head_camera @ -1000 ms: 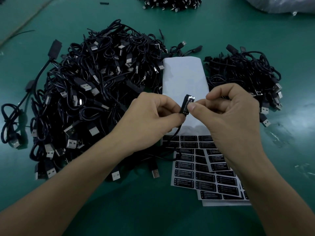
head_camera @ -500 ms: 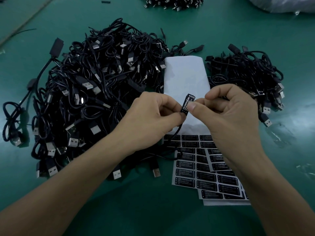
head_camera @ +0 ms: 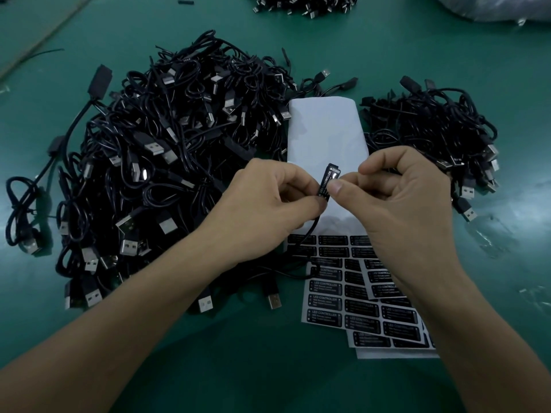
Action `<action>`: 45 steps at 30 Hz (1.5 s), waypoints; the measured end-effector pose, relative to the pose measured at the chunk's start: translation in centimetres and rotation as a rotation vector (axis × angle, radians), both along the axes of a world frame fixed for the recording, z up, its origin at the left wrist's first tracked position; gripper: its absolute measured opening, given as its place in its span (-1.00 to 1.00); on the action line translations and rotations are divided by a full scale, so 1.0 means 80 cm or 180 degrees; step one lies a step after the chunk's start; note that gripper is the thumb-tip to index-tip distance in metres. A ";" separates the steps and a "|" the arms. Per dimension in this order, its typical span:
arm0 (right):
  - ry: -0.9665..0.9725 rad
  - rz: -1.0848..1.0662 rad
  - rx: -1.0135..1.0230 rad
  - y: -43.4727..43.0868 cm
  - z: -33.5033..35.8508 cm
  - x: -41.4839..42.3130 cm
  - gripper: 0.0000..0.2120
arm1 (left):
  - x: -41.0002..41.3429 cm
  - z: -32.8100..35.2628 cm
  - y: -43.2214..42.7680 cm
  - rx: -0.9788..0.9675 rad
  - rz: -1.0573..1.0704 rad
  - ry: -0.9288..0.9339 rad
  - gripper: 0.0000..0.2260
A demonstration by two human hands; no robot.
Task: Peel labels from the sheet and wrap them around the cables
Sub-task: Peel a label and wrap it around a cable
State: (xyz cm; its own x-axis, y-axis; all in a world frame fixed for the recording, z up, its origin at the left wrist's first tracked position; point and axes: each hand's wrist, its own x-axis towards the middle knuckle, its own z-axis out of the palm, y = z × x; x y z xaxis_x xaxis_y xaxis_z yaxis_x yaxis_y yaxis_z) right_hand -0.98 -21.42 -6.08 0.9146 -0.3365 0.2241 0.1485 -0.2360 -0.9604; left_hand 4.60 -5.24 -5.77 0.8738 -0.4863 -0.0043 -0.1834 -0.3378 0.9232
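Label (head_camera: 327,182) turned face-on, long axis steep, top end leaning right

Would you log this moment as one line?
wrapping | left hand pinches cable | right hand pinches label | label sheets nearby

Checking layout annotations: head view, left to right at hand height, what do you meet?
Big pile of cables → left hand, gripping a cable → label → right hand, pinching the label → smaller pile of cables.
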 end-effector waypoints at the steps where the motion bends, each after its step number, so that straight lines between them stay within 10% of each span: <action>1: -0.0002 -0.0006 -0.0015 0.000 0.000 0.000 -0.70 | 0.000 0.000 0.000 0.0002 -0.0014 -0.0009 -0.96; 45: -0.0077 -0.0325 -0.0427 0.001 0.007 -0.005 -0.70 | -0.005 0.002 -0.002 -0.0083 -0.0093 -0.0114 -0.97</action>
State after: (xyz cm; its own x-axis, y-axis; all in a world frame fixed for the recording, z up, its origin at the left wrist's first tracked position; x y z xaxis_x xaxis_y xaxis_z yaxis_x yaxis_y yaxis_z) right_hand -1.38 -21.34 -5.55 0.8710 -0.3929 0.2948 0.1399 -0.3770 -0.9156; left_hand 4.22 -5.38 -5.60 0.8586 -0.5111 0.0396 -0.2259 -0.3078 0.9243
